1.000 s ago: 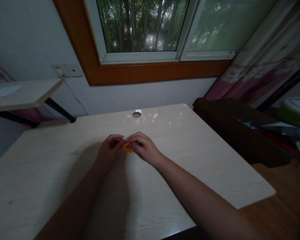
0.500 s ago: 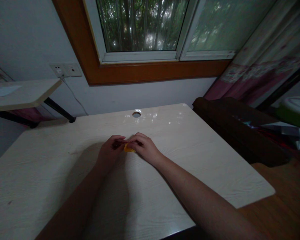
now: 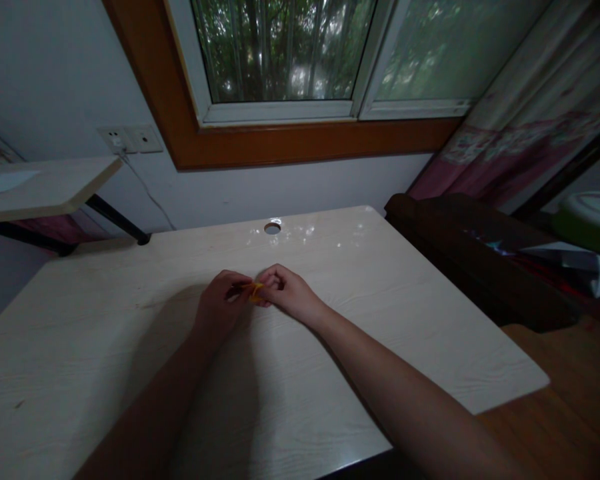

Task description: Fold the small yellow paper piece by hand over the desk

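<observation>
Near the middle of the pale wood-grain desk (image 3: 340, 347), a small yellow-orange piece (image 3: 255, 293), thin like folded paper, shows between my fingertips. My left hand (image 3: 223, 292) pinches it from the left, with thumb and fingers drawn together. From the right, my right hand (image 3: 286, 291) holds its other side with closed fingers. The two hands nearly meet, and their fingers hide much of the piece, so its full shape cannot be made out.
A round cable hole (image 3: 273, 228) lies beyond my hands. At the left stands a raised shelf (image 3: 55, 187) on black legs, with a cable running from a wall socket (image 3: 116, 140). Dark wooden furniture (image 3: 445, 247) borders the desk's right side.
The yellow piece has turned between my fingers and now shows narrower, more upright. My right fingers have shifted around it, while the left hand stays almost in place.
</observation>
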`<move>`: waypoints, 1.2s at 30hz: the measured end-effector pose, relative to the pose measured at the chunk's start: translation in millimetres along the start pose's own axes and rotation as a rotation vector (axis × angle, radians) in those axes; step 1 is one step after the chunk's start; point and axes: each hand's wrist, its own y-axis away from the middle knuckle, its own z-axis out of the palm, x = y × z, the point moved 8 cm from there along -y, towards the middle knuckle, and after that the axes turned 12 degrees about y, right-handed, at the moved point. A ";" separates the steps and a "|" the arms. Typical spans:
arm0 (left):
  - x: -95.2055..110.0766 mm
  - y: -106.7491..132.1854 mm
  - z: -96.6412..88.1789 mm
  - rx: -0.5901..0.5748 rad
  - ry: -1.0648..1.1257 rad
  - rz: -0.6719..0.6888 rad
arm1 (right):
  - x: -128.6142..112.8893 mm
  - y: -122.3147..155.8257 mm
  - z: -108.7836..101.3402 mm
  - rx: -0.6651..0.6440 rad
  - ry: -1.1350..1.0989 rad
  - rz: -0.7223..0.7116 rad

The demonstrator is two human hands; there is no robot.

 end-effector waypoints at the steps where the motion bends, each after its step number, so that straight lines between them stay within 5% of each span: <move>1: 1.9 0.0 -0.8 0.010 -0.012 0.012 | 1.4 -0.4 0.6 -0.006 -0.011 0.004; 21: 22.6 4.9 21.2 -0.206 -0.118 0.232 | 1.3 -1.1 -12.2 0.135 0.059 0.008; 36: 12.0 5.2 15.0 -0.154 0.029 0.084 | -7.9 1.9 -9.5 0.123 0.117 -0.015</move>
